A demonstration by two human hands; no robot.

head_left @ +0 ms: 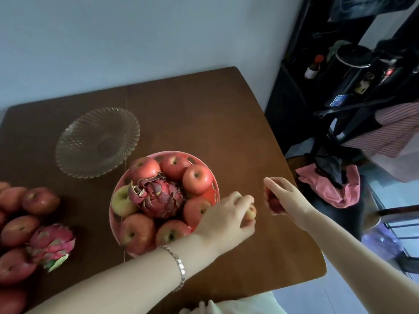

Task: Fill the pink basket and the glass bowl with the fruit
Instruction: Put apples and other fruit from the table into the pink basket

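**fruitwatcher:** On the brown table [226, 123], just right of the middle, the pink basket [215, 191] is already heaped. A dragon fruit [158, 198] sits in the centre with apples [196, 179] packed round it, mostly red, one greenish on the left side. The glass bowl [74, 132] stands behind and to the left of the basket, close but not touching, and you can see straight through to its patterned bottom.

**tabletop_tom:** ok and the hands?

**fruitwatcher:** Both are just right of the basket. The left hand [226, 214], with a bracelet [179, 266] on the wrist, reaches across the basket's front edge. Its fingers are curled down over a small reddish fruit [251, 213] right beside the basket's wall. The right hand [288, 196] is near it, toward the table's right edge, fingers wrapped round a red fruit [273, 202]. Can't tell whether either fruit is resting on the wood or lifted.

**tabletop_tom:** any fruit lying loose?

**fruitwatcher:** Yep, far left of the table there's a bunch of loose apples [40, 200] with a second dragon fruit [51, 243] lying among them, apart from the bowl. A pink cloth [328, 191] lies off the table on the right.
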